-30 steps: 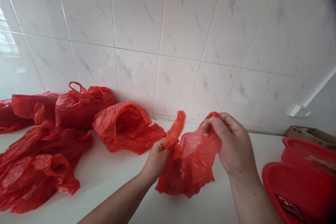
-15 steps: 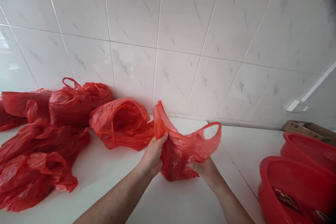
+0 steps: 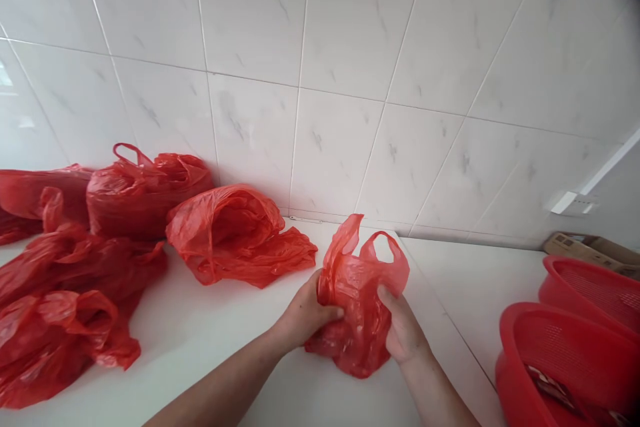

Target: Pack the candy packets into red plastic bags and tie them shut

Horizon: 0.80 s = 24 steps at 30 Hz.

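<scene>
Both my hands grip one red plastic bag (image 3: 357, 293) over the white counter (image 3: 210, 353). My left hand (image 3: 305, 313) is closed on the bag's left side, fingers curled into the plastic. My right hand (image 3: 403, 330) clasps its right side, thumb pressed on the front. The bag is bunched between them, with its two handles standing up above my fingers.
Several more red bags lie on the counter: an open one (image 3: 235, 237) just left of my hands, a filled one (image 3: 145, 193) by the tiled wall, a crumpled heap (image 3: 65, 300) at far left. Two red mesh baskets (image 3: 565, 360) and a cardboard box (image 3: 590, 248) sit at right.
The bag was held up by its handles a second ago. My right hand dropped to the bag's lower side, and both hands have now gathered it lower and closer together.
</scene>
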### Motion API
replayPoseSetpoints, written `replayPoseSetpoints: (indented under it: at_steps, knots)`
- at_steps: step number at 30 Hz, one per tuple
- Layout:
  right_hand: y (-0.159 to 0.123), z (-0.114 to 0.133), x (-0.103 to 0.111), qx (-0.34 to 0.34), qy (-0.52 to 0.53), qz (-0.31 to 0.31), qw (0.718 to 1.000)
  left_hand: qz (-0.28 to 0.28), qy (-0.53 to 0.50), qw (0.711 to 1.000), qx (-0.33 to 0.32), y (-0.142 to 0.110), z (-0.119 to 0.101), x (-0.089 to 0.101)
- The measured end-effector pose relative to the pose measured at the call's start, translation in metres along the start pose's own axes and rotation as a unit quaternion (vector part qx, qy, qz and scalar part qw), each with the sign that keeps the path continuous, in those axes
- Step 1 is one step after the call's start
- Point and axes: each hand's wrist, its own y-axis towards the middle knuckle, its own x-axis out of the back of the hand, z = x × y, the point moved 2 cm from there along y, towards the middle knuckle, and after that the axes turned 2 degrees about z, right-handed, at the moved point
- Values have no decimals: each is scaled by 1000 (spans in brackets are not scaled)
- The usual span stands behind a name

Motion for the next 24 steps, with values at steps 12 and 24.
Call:
replayPoseSetpoints:
  at_steps: [12,24]
  knots:
    - [10,-3,7,-43,27,-23,998,-7,-117,993,28,5,9,9]
    - [0,9,-10,-48,10,41,998,30,-239,966,93,3,22,3]
